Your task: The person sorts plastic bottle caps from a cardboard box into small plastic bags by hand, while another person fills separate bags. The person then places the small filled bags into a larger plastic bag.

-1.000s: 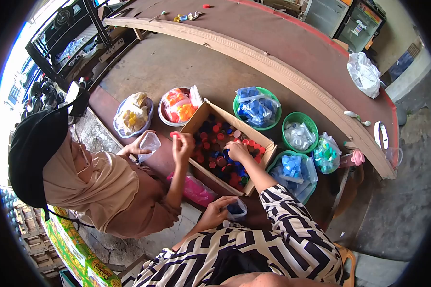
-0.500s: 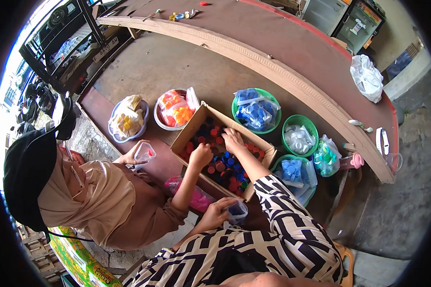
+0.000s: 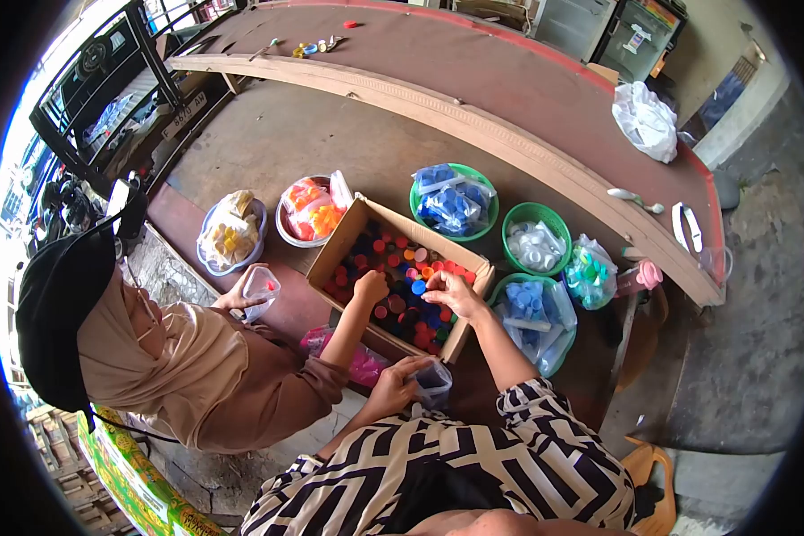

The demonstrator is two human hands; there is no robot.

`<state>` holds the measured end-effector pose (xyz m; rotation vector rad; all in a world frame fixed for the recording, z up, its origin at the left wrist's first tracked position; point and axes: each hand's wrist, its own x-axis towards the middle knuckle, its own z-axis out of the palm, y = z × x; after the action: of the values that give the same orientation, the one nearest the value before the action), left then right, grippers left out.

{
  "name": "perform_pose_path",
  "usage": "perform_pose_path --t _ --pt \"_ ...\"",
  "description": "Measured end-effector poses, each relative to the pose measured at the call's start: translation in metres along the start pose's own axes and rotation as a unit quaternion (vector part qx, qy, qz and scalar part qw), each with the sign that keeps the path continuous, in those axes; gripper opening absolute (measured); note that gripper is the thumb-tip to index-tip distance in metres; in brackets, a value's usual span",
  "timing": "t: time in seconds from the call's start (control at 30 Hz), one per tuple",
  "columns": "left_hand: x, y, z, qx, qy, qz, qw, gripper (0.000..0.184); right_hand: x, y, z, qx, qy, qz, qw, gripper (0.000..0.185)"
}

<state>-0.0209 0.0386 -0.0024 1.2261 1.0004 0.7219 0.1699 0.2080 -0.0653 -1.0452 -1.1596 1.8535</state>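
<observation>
My right hand (image 3: 456, 296) is over the right part of a cardboard box (image 3: 353, 217) full of loose bottle caps, mostly red and blue. A blue bottle cap (image 3: 418, 288) shows at its pinched fingertips. Below the box's front edge, my left hand (image 3: 397, 386) grips a clear plastic bag (image 3: 433, 382) by its rim, the mouth spread wide. Inside the box, beside my right hand, is another person's hand (image 3: 372, 287). That person's other hand (image 3: 237, 293) holds a clear plastic bag (image 3: 262, 288) with something red in it.
Behind the box stand a bowl of orange and red bags (image 3: 286, 234), a basin of yellowish bags (image 3: 232, 265) and green baskets (image 3: 462, 236) of bagged blue and white caps. A bag of green caps (image 3: 590, 272) lies right. A long wooden rail (image 3: 473, 121) crosses the table.
My right hand has drawn back from among the caps towards me, now with a blue cap at its fingertips. The view has shifted slightly. My left hand still holds the bag.
</observation>
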Motion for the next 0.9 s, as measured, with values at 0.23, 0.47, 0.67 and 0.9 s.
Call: perform_pose_path --t 0.23,0.47,0.67,0.9 --pt "-0.009 -0.010 0.012 0.019 0.006 0.012 1.000 0.050 -0.077 0.009 0.005 -0.015 0.015 -0.058 0.998 0.025" --pt "-0.018 -0.016 0.022 0.010 0.081 0.035 0.996 0.053 -0.148 -0.012 0.029 -0.030 -0.012 -0.052 0.998 0.024" --pt "-0.022 -0.024 0.025 0.006 0.098 0.042 0.994 0.053 -0.178 -0.035 0.057 -0.328 -0.096 -0.062 0.938 0.017" --pt "-0.035 -0.017 0.026 0.012 0.098 0.051 0.994 0.053 -0.129 -0.018 0.026 -0.380 0.040 -0.162 0.910 0.010"
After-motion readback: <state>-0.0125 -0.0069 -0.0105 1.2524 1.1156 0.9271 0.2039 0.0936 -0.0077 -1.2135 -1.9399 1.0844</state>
